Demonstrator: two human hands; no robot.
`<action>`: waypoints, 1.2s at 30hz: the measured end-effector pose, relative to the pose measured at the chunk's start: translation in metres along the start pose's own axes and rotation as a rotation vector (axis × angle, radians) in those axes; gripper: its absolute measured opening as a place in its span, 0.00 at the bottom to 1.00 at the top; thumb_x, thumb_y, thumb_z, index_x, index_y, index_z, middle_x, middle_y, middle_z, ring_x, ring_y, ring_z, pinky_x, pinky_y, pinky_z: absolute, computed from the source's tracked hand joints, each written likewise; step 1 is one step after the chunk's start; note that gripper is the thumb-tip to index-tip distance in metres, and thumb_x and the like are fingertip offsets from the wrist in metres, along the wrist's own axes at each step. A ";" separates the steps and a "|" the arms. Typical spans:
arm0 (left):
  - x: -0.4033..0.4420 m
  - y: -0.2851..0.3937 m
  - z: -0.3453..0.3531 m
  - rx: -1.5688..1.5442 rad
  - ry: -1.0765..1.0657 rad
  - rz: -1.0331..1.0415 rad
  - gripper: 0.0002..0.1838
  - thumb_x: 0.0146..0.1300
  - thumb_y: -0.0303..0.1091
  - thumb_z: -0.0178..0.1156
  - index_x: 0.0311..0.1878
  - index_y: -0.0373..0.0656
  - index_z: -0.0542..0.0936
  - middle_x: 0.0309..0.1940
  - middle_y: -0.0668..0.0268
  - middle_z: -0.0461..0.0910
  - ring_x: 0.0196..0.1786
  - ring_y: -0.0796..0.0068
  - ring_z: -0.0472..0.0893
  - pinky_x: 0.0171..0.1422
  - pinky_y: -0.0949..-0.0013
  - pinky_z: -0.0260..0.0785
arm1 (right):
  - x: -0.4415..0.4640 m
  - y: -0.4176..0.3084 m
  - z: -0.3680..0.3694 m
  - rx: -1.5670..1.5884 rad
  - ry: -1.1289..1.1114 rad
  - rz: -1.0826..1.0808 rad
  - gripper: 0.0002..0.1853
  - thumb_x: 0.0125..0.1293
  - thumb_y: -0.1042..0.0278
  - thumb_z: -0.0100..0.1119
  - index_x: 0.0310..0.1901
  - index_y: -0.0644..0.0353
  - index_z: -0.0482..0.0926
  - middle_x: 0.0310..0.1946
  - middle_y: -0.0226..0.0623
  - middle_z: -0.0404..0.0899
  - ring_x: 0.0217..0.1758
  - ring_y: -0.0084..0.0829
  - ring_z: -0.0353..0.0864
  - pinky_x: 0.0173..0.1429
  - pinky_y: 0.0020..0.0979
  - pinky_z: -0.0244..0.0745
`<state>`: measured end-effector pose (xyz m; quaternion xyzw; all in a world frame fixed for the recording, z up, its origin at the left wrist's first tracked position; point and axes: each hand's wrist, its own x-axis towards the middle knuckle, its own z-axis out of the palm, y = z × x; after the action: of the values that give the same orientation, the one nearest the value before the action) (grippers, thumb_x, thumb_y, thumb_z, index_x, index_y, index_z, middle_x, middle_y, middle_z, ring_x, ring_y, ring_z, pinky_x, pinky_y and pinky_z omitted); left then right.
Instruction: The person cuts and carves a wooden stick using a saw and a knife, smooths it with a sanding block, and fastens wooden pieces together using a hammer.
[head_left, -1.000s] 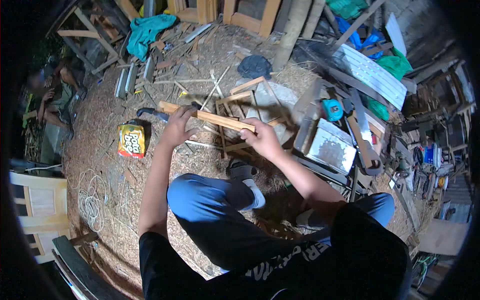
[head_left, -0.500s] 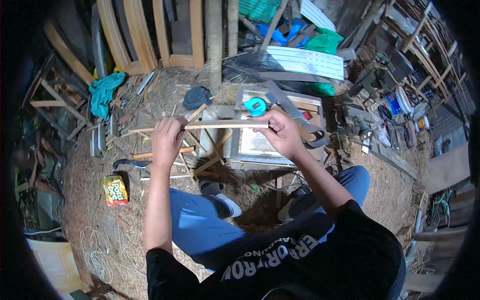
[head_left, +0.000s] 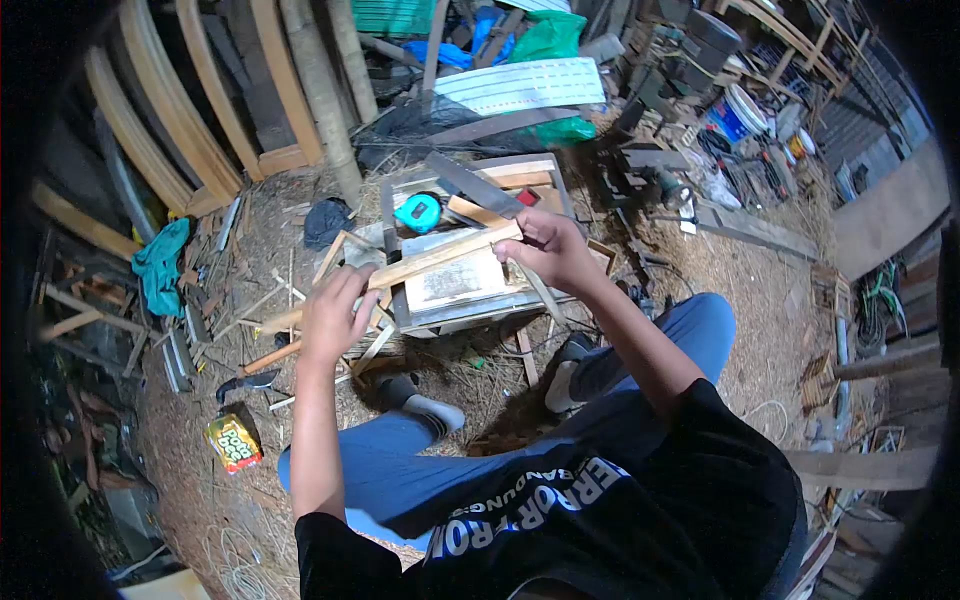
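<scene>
A narrow wooden strip (head_left: 440, 258) is held up in front of me, slanting with its right end higher in the view. My left hand (head_left: 338, 305) grips it toward the left, with part of its length extending past the fingers. At the right end, my right hand (head_left: 552, 252) pinches it between thumb and fingers. Below the strip stands a low wooden bench (head_left: 470, 312) with a pale board (head_left: 455, 282) on top. A teal tape measure (head_left: 418, 212) and a handsaw (head_left: 472, 186) lie on the bench beyond the strip; my right hand hides part of the saw.
Thin wood offcuts and a dark-bladed tool (head_left: 248, 383) lie on the ground at left, near a yellow-red snack packet (head_left: 233, 443). Wooden frames (head_left: 170, 120) lean at back left. A white-blue bucket (head_left: 735, 113) stands among clutter at right.
The strip has gone from nearly level to slanted, its right end now higher than its left. My view has turned, so the bench appears farther left. Both hands keep their hold.
</scene>
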<state>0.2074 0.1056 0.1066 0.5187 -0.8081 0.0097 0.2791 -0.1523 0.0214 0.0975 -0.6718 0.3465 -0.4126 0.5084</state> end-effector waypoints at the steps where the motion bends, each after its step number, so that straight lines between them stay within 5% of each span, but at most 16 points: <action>1: 0.002 0.006 0.007 -0.041 -0.060 -0.034 0.19 0.69 0.36 0.70 0.60 0.43 0.84 0.42 0.58 0.83 0.44 0.49 0.84 0.49 0.51 0.76 | -0.004 0.003 -0.006 0.033 0.014 0.036 0.11 0.71 0.69 0.77 0.45 0.64 0.83 0.36 0.26 0.82 0.41 0.17 0.80 0.48 0.26 0.77; 4: -0.003 0.007 0.029 -0.087 -0.123 -0.065 0.23 0.72 0.43 0.68 0.68 0.51 0.83 0.43 0.57 0.82 0.45 0.48 0.86 0.47 0.50 0.78 | -0.015 0.027 -0.014 0.091 0.135 0.070 0.12 0.72 0.66 0.75 0.47 0.65 0.84 0.35 0.27 0.84 0.39 0.18 0.81 0.47 0.28 0.77; 7: -0.019 -0.012 0.050 -0.050 -0.182 -0.111 0.22 0.75 0.47 0.64 0.69 0.55 0.83 0.43 0.57 0.83 0.44 0.48 0.86 0.48 0.49 0.79 | -0.025 0.070 -0.048 -0.194 0.196 0.165 0.13 0.74 0.63 0.73 0.50 0.65 0.84 0.38 0.31 0.87 0.39 0.20 0.84 0.46 0.30 0.80; 11: -0.043 -0.031 0.068 -0.075 -0.190 -0.151 0.23 0.75 0.49 0.63 0.69 0.55 0.83 0.40 0.57 0.82 0.43 0.48 0.86 0.47 0.49 0.78 | -0.041 0.078 -0.061 -0.654 0.288 0.220 0.12 0.72 0.65 0.71 0.50 0.62 0.85 0.43 0.43 0.91 0.37 0.37 0.90 0.46 0.36 0.84; 15: -0.034 -0.026 0.063 -0.098 -0.280 -0.180 0.26 0.72 0.53 0.66 0.69 0.56 0.83 0.39 0.58 0.82 0.42 0.49 0.86 0.45 0.49 0.77 | -0.036 0.079 -0.041 -0.753 0.309 0.037 0.12 0.66 0.68 0.73 0.49 0.60 0.84 0.42 0.43 0.88 0.45 0.45 0.89 0.50 0.44 0.83; 19: -0.023 -0.026 0.074 -0.092 -0.328 -0.169 0.27 0.71 0.56 0.66 0.69 0.57 0.83 0.40 0.58 0.82 0.42 0.51 0.86 0.45 0.49 0.77 | -0.018 0.096 -0.035 -1.023 0.304 -0.161 0.20 0.63 0.63 0.76 0.54 0.57 0.83 0.51 0.44 0.84 0.57 0.52 0.83 0.59 0.49 0.79; 23: -0.022 -0.028 0.079 -0.081 -0.312 -0.156 0.26 0.72 0.56 0.66 0.69 0.59 0.83 0.40 0.59 0.82 0.41 0.52 0.87 0.45 0.49 0.78 | -0.002 0.109 -0.033 -1.098 0.243 -0.064 0.36 0.58 0.44 0.79 0.61 0.60 0.80 0.59 0.50 0.79 0.63 0.54 0.80 0.65 0.53 0.74; 27: -0.021 -0.026 0.080 -0.078 -0.300 -0.155 0.26 0.72 0.57 0.66 0.69 0.60 0.83 0.41 0.59 0.83 0.39 0.53 0.87 0.45 0.50 0.78 | 0.009 0.106 -0.025 -1.282 0.338 -0.194 0.50 0.51 0.30 0.79 0.63 0.66 0.77 0.60 0.54 0.77 0.66 0.57 0.77 0.71 0.57 0.68; 28: -0.017 -0.019 0.071 -0.110 -0.413 -0.271 0.26 0.71 0.51 0.68 0.69 0.55 0.83 0.47 0.56 0.85 0.52 0.46 0.86 0.53 0.50 0.79 | 0.012 0.112 -0.029 -1.291 0.330 -0.161 0.52 0.50 0.26 0.77 0.62 0.67 0.77 0.60 0.55 0.77 0.66 0.58 0.76 0.72 0.58 0.67; 30: -0.019 -0.017 0.070 -0.127 -0.413 -0.280 0.26 0.71 0.51 0.68 0.68 0.55 0.84 0.47 0.56 0.85 0.52 0.46 0.86 0.53 0.50 0.79 | 0.017 0.118 -0.036 -1.329 0.271 -0.031 0.55 0.49 0.20 0.74 0.61 0.70 0.77 0.58 0.59 0.77 0.65 0.60 0.77 0.71 0.56 0.70; 36: -0.024 -0.021 0.073 -0.177 -0.386 -0.295 0.27 0.70 0.52 0.69 0.69 0.56 0.84 0.48 0.56 0.86 0.52 0.46 0.87 0.55 0.49 0.79 | 0.022 0.120 -0.045 -1.334 0.190 0.069 0.57 0.49 0.20 0.73 0.62 0.72 0.76 0.52 0.56 0.79 0.56 0.56 0.82 0.61 0.51 0.78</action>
<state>0.2000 0.0936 0.0283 0.5968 -0.7596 -0.2013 0.1624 -0.1894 -0.0451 -0.0079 -0.7913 0.5915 -0.1511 -0.0349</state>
